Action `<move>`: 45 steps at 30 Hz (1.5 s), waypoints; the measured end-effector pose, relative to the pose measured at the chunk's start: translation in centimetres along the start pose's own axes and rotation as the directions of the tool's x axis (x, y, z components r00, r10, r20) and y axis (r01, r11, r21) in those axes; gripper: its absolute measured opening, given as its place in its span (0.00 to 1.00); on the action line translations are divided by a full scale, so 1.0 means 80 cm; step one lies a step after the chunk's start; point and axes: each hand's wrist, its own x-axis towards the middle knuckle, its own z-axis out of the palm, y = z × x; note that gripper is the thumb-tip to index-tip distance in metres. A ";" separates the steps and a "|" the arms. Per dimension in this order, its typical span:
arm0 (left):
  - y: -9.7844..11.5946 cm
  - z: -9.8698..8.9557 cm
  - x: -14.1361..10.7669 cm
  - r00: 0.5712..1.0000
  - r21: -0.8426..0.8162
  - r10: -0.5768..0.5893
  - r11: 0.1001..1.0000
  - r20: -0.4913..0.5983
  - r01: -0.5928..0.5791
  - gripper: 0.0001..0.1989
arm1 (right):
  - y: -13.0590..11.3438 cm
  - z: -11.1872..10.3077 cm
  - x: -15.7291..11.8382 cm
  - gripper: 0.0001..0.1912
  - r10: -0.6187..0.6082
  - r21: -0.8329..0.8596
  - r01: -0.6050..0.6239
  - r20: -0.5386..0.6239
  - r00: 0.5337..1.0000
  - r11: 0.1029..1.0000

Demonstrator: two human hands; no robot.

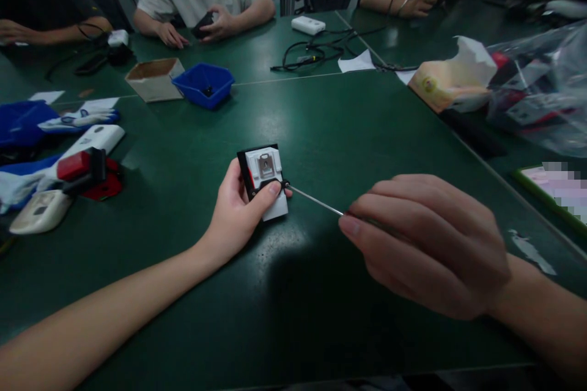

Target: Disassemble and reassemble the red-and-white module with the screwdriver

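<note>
At nine o'clock from the small white-and-black device (267, 166), a red-and-black object (94, 172) lies on the green table (367, 134), near a white-and-blue glove (76, 121). At ten o'clock stands an open cardboard box (158, 84), and just beside it, at eleven o'clock, a blue tray (206, 98). The left hand (238, 198) grasps the device, which is near the middle of the view; the thumb presses across its front. A thin metal tool (316, 200) meets the device's right edge from the four o'clock side; whether its tip is inserted, I cannot tell. Farther away, at one o'clock, dark cables (316, 49) lie in loose loops. The right hand (426, 244), between three and four o'clock, has its fingers closed around the tool and hides its rear part. At two o'clock lies a yellowish pack (431, 85) with white paper, just beside a clear plastic bag (541, 91).
</note>
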 end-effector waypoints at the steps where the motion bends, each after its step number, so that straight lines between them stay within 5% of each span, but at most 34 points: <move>1: -0.001 -0.001 0.000 1.000 0.002 0.003 1.000 0.002 -0.003 0.25 | -0.003 0.001 -0.002 0.13 -0.008 -0.008 0.008 -0.016 1.000 1.000; 7: 0.001 -0.001 -0.001 1.000 0.025 0.009 1.000 0.012 -0.010 0.26 | -0.012 -0.003 -0.004 0.14 0.133 0.003 -0.133 0.042 0.990 0.991; 12: 0.005 0.001 -0.002 1.000 0.049 0.003 0.999 -0.002 -0.003 0.27 | -0.002 -0.002 0.000 0.12 -0.078 -0.062 0.078 0.006 0.997 0.995; 29: 0.008 0.001 0.000 0.999 0.063 -0.022 0.998 -0.031 0.024 0.31 | -0.002 -0.002 0.005 0.08 -0.085 0.002 0.085 0.008 0.996 0.996; 36: 0.009 0.000 -0.001 0.999 0.068 -0.033 0.997 -0.027 0.035 0.32 | -0.005 0.010 0.001 0.10 -0.027 0.003 0.028 -0.132 0.991 1.000; 42: 0.010 0.002 0.000 0.999 0.079 -0.030 0.996 -0.042 0.033 0.31 | -0.001 -0.002 0.006 0.12 -0.094 -0.005 0.094 0.002 0.996 0.996; 45: 0.011 0.002 0.001 0.998 0.074 -0.045 0.996 -0.051 0.049 0.32 | -0.002 0.000 0.007 0.11 -0.054 -0.008 0.054 -0.055 0.997 0.999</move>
